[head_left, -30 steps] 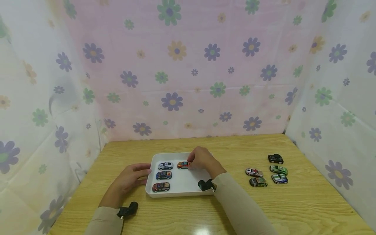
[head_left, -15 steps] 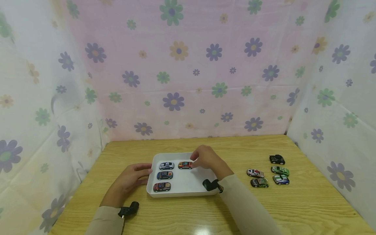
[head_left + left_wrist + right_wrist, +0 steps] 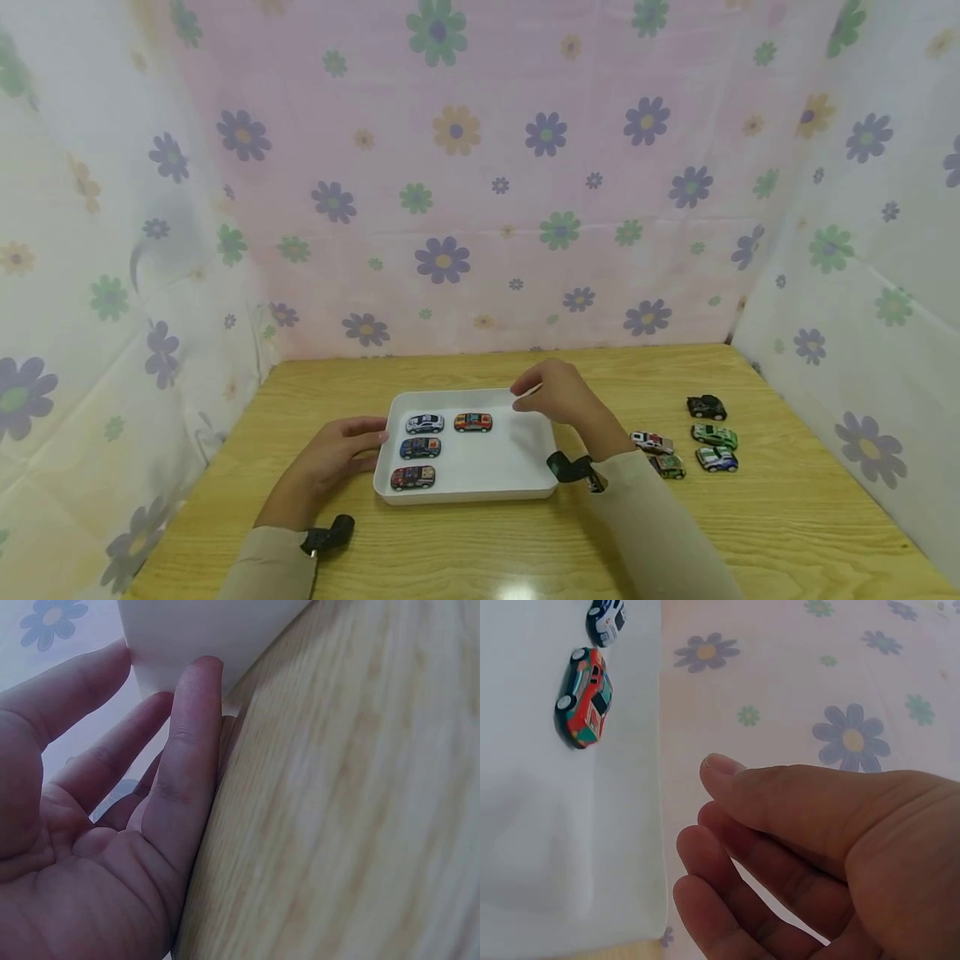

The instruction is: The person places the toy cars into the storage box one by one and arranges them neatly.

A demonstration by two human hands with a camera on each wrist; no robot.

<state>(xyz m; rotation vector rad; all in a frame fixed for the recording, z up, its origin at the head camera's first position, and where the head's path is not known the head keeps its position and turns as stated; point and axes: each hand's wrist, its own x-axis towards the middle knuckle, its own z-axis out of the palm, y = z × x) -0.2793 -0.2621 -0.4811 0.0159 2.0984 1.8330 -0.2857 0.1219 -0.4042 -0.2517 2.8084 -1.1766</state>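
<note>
Evidently, the left hand [image 3: 337, 457] served to steady the white tray [image 3: 491, 467]: its fingers lay rather straight, with their tips touching the outer left wall, and they were not curled around anything. From this side the wall seemed easy to brace without covering the inside.

Along the left part of the tray, three toy cars stood in a column: the white car [image 3: 424, 423] at the far end, the blue car [image 3: 421, 447] in the middle, and the dark red car [image 3: 412, 477] at the near end. Probably they were lined up so as to save room. To the right of the white car, and apart from it, was the orange-red car [image 3: 473, 422], perhaps as the head of a second column. On the near side of this car, and to its right, the tray floor offered a wide space, limited by the raised walls.

The right hand [image 3: 558, 392] hung near the far right corner of the tray; it held nothing, and its fingers were loosely bent, with a narrow gap to the thumb. How high it was above the rim, one could not tell.

Further right, on the wooden table [image 3: 450, 550], lay five cars: the red-and-white car [image 3: 652, 442] and the camouflage car [image 3: 667, 467], both partly behind the right sleeve [image 3: 660, 517], then the black car [image 3: 707, 407], the green car [image 3: 714, 435] and the white-and-blue car [image 3: 717, 458]. A strip of wood separated them from the right table edge, so fingers had some room around this group.
</note>
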